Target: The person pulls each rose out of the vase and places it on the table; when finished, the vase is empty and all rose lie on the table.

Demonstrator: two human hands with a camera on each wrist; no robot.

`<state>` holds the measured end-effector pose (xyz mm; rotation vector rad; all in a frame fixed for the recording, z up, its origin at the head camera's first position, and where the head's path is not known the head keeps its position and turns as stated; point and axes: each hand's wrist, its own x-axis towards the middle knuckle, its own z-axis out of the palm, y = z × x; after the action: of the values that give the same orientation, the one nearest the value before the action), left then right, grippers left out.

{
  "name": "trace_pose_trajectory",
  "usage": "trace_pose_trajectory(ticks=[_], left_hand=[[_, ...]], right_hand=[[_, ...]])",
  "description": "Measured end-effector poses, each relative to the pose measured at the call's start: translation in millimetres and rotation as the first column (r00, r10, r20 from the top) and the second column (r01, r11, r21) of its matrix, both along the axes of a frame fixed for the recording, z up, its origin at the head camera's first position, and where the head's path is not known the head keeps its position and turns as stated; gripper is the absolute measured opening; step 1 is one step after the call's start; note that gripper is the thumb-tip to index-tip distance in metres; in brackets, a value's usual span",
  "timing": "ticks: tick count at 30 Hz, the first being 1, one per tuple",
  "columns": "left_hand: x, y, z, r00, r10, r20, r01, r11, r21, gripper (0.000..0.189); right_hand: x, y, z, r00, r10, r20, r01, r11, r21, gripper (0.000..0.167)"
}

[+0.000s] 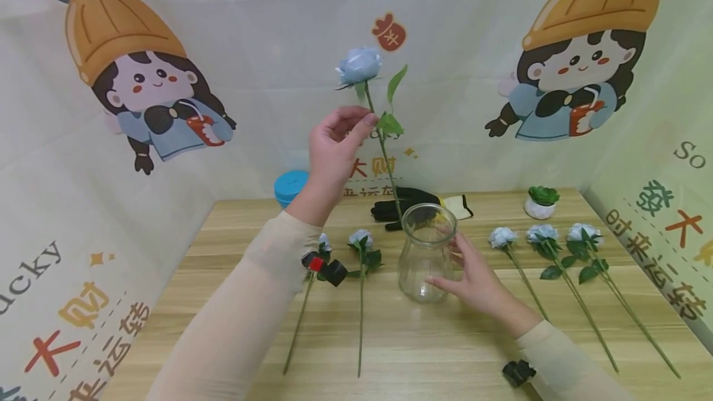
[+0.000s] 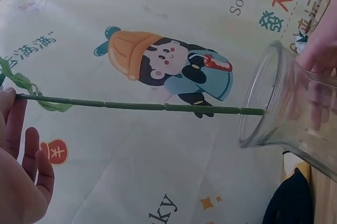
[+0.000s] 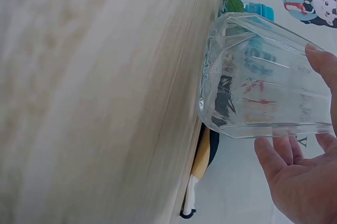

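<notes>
High over the table, my left hand (image 1: 337,147) pinches the green stem of a pale blue rose (image 1: 360,65) between thumb and fingers, just below the bloom. Green leaves stick out beside the fingertips. The long stem (image 2: 131,106) slants down, and its lower tip overlaps the mouth of a clear glass vase (image 1: 420,268) in the left wrist view. My right hand (image 1: 481,280) holds the vase from the right, thumb on its near side and fingers round the far side. In the right wrist view, the faceted vase base (image 3: 210,71) is down at the tabletop.
Three blue roses (image 1: 541,234) lie in a row on the right. Two more, one being a rose (image 1: 361,240) by my left sleeve, lie on the left. Behind the vase are black gloves (image 1: 414,197); a blue-lidded container (image 1: 289,185) and potted succulent (image 1: 541,203) stand at the back.
</notes>
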<state>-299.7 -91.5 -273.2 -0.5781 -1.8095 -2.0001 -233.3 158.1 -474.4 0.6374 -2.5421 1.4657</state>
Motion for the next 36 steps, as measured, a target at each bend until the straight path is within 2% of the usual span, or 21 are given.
trace_pose_trajectory(ticks=[4,8,13,19,25,31,34,36], left_hand=[[3.4,-11.6,-2.0,1.0,0.015,0.023,-0.016,1.0,0.005,0.005],[7.2,-28.4,-13.1,0.998,0.04,0.056,-0.04,0.999,-0.013,0.006],[8.9,-53.9,-38.4,0.99,0.099,0.105,-0.094,0.994,-0.047,0.006],[14.2,-87.0,-70.1,0.97,0.173,0.17,-0.15,0.979,-0.137,0.01],[19.7,-117.9,-96.6,0.946,0.247,0.21,-0.194,0.95,-0.244,0.022],[23.9,-149.0,-115.9,0.908,0.33,0.259,-0.244,0.918,-0.314,0.03],[26.8,-165.1,-125.1,0.888,0.373,0.268,-0.27,0.896,-0.353,0.031],[29.2,-177.1,-132.7,0.877,0.401,0.263,-0.28,0.873,-0.4,0.031]], right_hand=[[-0.2,0,0.7,1.0,0.003,-0.001,-0.003,1.0,0.0,0.094],[-0.1,1,0.2,1.0,0.004,0.005,-0.004,1.0,0.002,0.094],[0.6,1,-0.5,1.0,-0.004,0.016,0.004,1.0,0.007,0.093],[0.5,0,-0.7,1.0,-0.007,0.026,0.007,1.0,0.009,0.093],[0.4,0,-0.9,1.0,-0.004,0.027,0.004,1.0,0.011,0.094],[0.6,0,-0.1,1.0,-0.001,0.029,0.001,1.0,0.008,0.092],[0.5,0,0.2,1.0,-0.001,0.032,0.001,1.0,0.01,0.092],[0.7,0,0.3,1.0,0.001,0.031,-0.001,1.0,0.014,0.092]])
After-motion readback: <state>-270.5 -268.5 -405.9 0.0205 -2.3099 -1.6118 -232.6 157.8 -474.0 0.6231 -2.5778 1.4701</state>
